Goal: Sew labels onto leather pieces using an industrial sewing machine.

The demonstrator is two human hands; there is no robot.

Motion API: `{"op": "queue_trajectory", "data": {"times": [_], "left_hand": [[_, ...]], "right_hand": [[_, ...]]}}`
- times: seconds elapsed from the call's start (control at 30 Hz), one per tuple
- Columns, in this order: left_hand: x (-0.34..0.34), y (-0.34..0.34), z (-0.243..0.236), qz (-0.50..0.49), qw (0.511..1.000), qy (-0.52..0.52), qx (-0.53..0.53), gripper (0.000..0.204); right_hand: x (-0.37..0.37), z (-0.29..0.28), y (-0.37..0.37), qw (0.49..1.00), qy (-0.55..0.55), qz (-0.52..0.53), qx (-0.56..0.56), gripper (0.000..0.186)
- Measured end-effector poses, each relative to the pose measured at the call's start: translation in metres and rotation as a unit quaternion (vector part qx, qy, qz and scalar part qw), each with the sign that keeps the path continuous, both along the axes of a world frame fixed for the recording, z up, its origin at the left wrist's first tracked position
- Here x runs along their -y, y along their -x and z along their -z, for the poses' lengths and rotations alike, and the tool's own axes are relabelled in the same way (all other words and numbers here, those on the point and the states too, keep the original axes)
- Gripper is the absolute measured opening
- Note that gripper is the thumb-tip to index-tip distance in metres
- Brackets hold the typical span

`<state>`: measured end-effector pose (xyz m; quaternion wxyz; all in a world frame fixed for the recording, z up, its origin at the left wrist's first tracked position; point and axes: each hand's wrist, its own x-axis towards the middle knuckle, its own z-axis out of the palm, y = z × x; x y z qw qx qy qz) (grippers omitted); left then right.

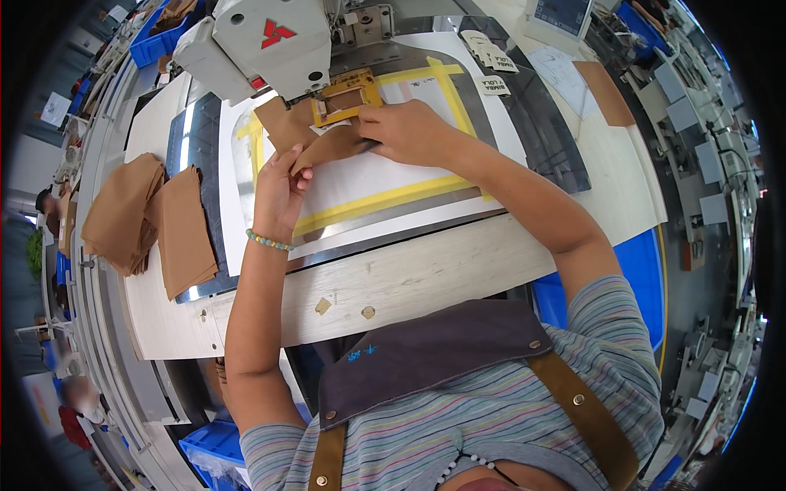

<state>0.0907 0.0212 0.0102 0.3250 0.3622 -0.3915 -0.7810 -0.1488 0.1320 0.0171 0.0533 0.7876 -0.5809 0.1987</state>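
Observation:
Under the head of a white sewing machine (274,45), a brown flat piece of material (329,146) lies partly beneath a yellow rectangular clamp frame (372,92). My left hand (282,182) pinches the piece's near left corner between thumb and fingers. At the frame's right side, my right hand (409,131) is closed with its fingertips at the piece's right edge by the clamp. What lies under those fingertips is partly hidden. Below is a white sheet (368,186) bordered with yellow tape.
Stacks of brown pieces (123,213) lie on the left of the table. Cream labels (489,53) sit at the back right, near a paper sheet (565,78), a brown panel (604,92) and a control screen (561,18). A blue bin (630,270) stands below the table's right edge.

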Motion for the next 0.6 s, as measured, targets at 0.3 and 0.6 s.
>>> {"op": "queue_trajectory", "data": {"times": [0.3,0.6], "left_hand": [[-0.025,-0.065,-0.02,0.015,0.984,0.128,0.121,0.016],[-0.051,-0.149,-0.021,-0.114,0.978,0.153,0.085,0.019]], "right_hand": [[-0.02,-0.059,-0.029,0.968,-0.214,-0.121,0.056,0.028],[0.046,0.0,-0.031,0.997,0.06,0.021,0.031,0.036]]}}
